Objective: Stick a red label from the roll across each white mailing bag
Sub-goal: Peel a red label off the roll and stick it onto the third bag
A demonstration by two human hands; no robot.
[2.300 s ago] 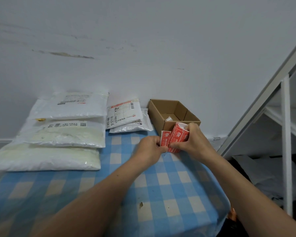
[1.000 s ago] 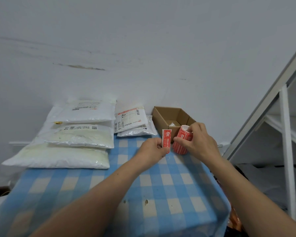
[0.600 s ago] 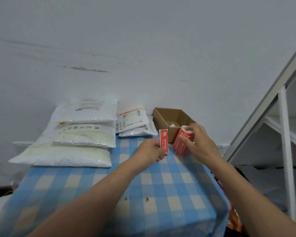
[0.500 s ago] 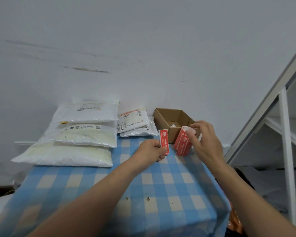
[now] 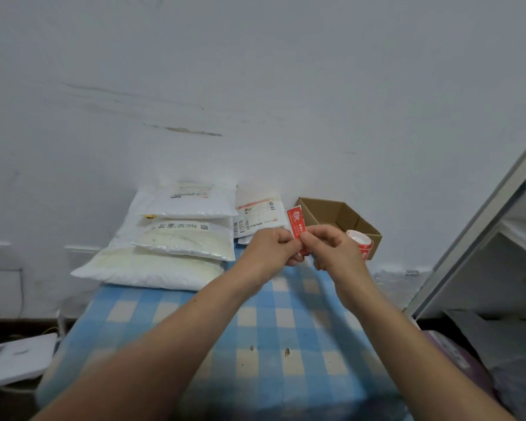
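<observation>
A single red label (image 5: 295, 220) stands upright above the table, pinched at its lower part by my left hand (image 5: 272, 252) and my right hand (image 5: 331, 247). The red label roll (image 5: 360, 243) stands on the table just behind my right hand, beside the cardboard box. Three large white mailing bags (image 5: 182, 241) lie stacked and stepped at the back left. Two smaller white mailing bags (image 5: 257, 221) with printed shipping labels lie behind my left hand.
An open brown cardboard box (image 5: 340, 220) sits at the back right against the white wall. The table has a blue checked cloth (image 5: 271, 323). A white metal shelf frame (image 5: 480, 247) rises on the right. A white device (image 5: 16, 360) lies on the floor at the left.
My right hand let go of the roll, which now stands by the box, and came over to pinch the peeled label together with my left hand. The label rose a little.
</observation>
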